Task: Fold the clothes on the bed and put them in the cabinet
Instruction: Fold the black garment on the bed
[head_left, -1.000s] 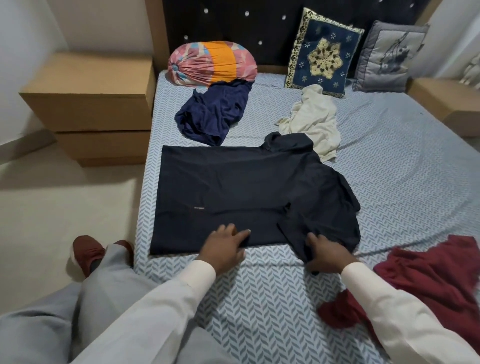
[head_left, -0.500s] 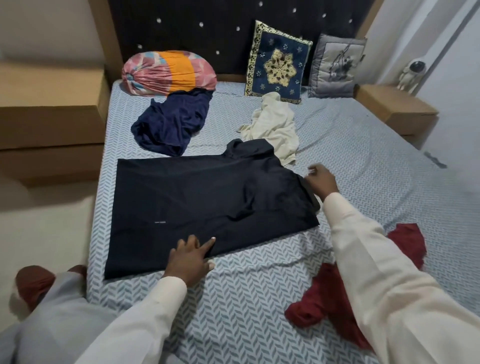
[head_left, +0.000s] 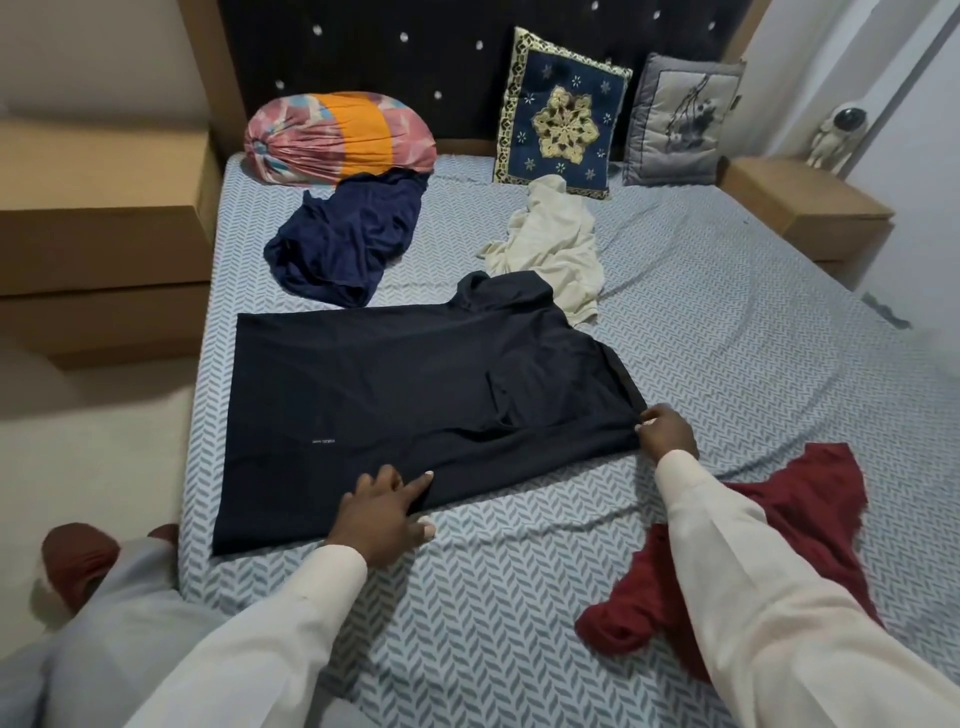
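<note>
While my left hand (head_left: 382, 512) presses spread fingers on the shirt (head_left: 405, 395), my right hand (head_left: 667, 428) pinches its corner; it lies flat on the bed (head_left: 727, 322) between them.

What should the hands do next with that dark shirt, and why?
Probably lift the right end of the shirt and fold it leftward. The right hand pinches that corner, the left hand presses the near edge down, and the shirt lies spread flat on the bed.
</note>
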